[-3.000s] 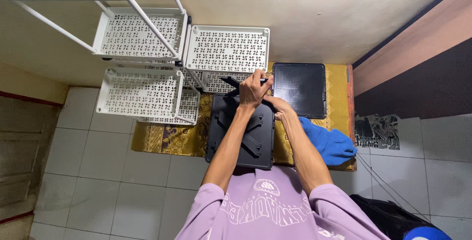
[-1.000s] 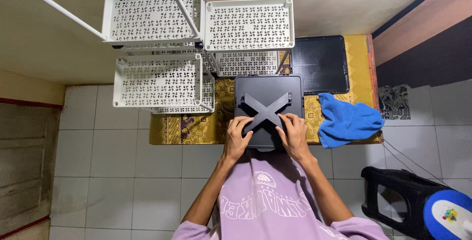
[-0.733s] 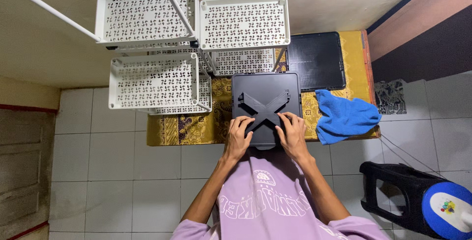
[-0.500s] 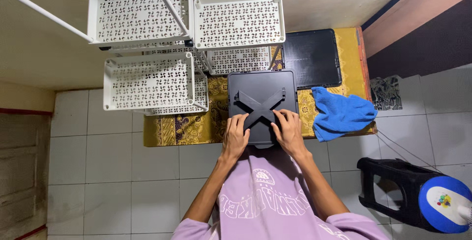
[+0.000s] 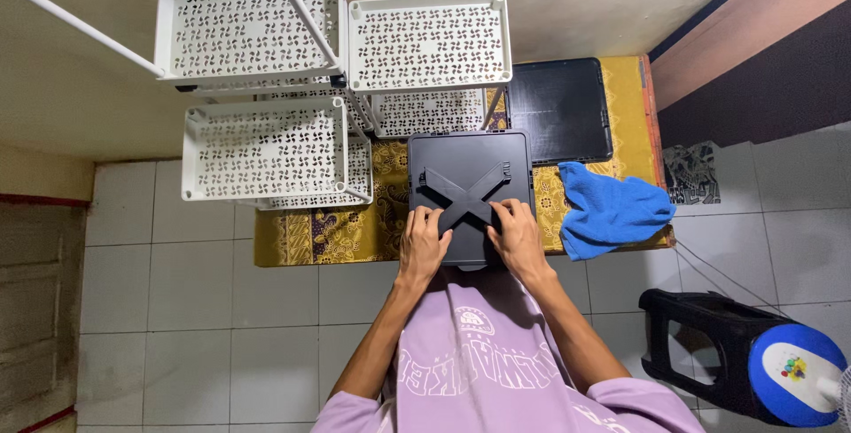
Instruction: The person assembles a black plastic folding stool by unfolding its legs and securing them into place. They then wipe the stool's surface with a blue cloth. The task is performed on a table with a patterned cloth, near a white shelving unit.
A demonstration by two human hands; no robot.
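Head view: looks straight down on a tiled floor and a patterned yellow mat (image 5: 337, 234).
White perforated racks (image 5: 266, 149): left of centre, overlapping; lower tiers partly hidden.
Left hand (image 5: 422, 247): fingers spread flat on the black panel's near-left edge, gripping nothing.
Black panel (image 5: 470, 187): on the mat, raised X ribs; near edge hidden by both hands.
Right hand (image 5: 519, 240): fingers flat on the near-right part, open.
Blue cloth (image 5: 612, 211): just right of the panel.
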